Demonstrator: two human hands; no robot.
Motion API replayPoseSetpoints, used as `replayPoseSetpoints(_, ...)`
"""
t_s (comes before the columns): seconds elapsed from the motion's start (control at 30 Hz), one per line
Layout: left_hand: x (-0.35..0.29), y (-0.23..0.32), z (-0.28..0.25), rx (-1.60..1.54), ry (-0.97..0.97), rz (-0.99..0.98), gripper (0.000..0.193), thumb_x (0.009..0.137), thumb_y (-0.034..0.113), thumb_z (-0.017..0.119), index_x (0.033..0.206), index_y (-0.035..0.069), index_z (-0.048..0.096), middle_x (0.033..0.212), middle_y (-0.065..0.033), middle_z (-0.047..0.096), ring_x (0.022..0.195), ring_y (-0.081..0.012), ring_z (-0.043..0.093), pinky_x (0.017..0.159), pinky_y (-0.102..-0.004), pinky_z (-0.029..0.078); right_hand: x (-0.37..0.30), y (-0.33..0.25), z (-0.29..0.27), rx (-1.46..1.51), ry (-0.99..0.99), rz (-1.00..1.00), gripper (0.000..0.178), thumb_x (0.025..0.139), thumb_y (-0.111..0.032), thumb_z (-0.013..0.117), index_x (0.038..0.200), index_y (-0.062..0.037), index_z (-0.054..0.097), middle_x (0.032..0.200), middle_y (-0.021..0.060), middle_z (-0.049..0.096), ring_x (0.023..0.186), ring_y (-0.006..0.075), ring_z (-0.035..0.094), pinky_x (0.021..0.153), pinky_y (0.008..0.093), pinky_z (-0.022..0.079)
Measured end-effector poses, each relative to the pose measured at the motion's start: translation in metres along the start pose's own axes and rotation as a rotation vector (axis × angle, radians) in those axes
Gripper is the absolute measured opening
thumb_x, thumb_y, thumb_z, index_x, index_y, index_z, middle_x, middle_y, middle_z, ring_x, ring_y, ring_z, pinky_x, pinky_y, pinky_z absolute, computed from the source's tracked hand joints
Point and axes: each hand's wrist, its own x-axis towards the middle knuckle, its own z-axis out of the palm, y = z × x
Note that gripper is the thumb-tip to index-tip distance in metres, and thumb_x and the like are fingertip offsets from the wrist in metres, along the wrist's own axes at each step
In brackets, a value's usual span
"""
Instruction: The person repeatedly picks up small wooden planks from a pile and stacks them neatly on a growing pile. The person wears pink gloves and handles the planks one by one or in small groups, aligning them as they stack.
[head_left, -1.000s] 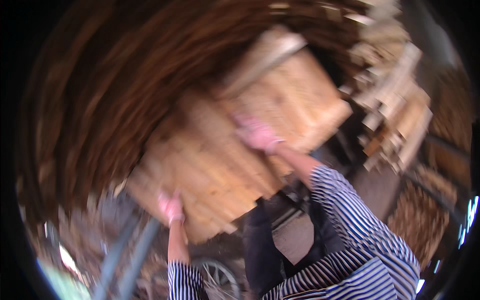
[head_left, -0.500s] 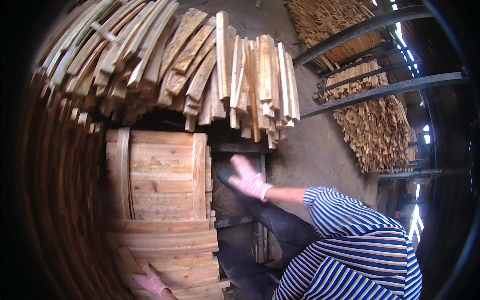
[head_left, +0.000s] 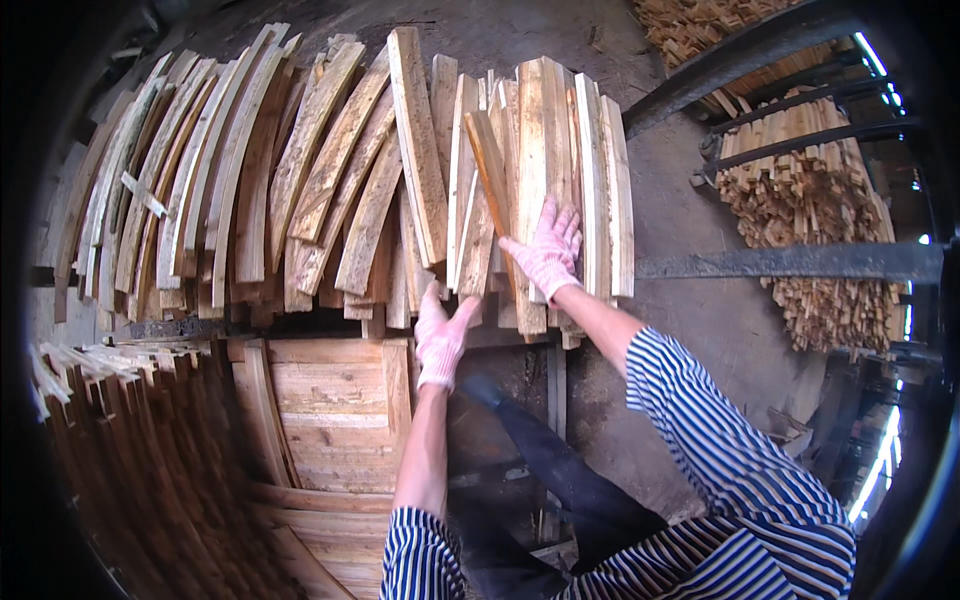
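Both my hands wear pink-and-white knit gloves. My right hand [head_left: 548, 255] lies over the tops of pale wooden slats [head_left: 533, 130] at the right part of a long stack, fingers spread and thumb pointing left. Beside the thumb a narrow orange-brown slat [head_left: 487, 170] leans at a slant. My left hand [head_left: 440, 335] is at the near ends of the slats, left of the right hand, with thumb and fingers apart in a V. Whether it touches the slat end [head_left: 470, 285] above it, I cannot tell. Neither hand grips anything visible.
A wooden panel of boards with cross battens [head_left: 335, 400] lies below the stack. Another tall stack of slats [head_left: 150, 470] stands at the left. Dark metal bars [head_left: 790, 264] and a further wood pile [head_left: 810, 200] are at the right. My legs stand between the panel and the floor [head_left: 690, 390].
My left hand has left the panel at the lower left and reached up to the slat ends. My right hand has moved up onto the slats. The view has shifted toward the stack.
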Motion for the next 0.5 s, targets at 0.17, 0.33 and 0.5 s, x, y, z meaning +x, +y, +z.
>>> replayPoseSetpoints(0.17,0.072,-0.007,0.032,0.035,0.016,-0.192,0.090,0.069,0.040,0.093,0.132,-0.009,0.052,0.102,-0.0222,0.073,0.097,-0.0336,0.072,0.087,-0.0414,0.056,0.002,-0.016,-0.002,0.014,-0.046,-0.044,0.125,0.079,-0.063,0.074,0.164,-0.0082,0.001,0.168,0.0292,0.004,0.156,0.0451,0.002,0.126,0.0556,0.006)
replayPoseSetpoints(0.33,0.039,0.074,0.009,0.457,0.035,-0.231,0.101,0.066,0.047,0.092,0.142,-0.004,0.050,0.129,-0.0274,0.064,0.115,-0.0334,0.067,0.098,-0.0417,0.054,-0.041,0.010,-0.031,0.488,-0.072,-0.191,0.110,0.084,-0.059,0.072,0.162,-0.0054,0.017,0.165,0.0266,0.021,0.151,0.0369,0.028,0.122,0.0478,0.033)
replayPoseSetpoints(0.5,-0.070,0.174,-0.026,0.410,0.003,-0.324,0.086,0.065,0.045,0.092,0.125,-0.005,0.057,0.122,-0.0276,0.065,0.114,-0.0422,0.064,0.097,-0.0479,0.052,-0.064,-0.028,-0.075,0.710,-0.118,-0.026,0.097,0.084,-0.051,0.078,0.156,-0.0053,0.032,0.155,0.0275,0.039,0.141,0.0411,0.043,0.120,0.0491,0.034)
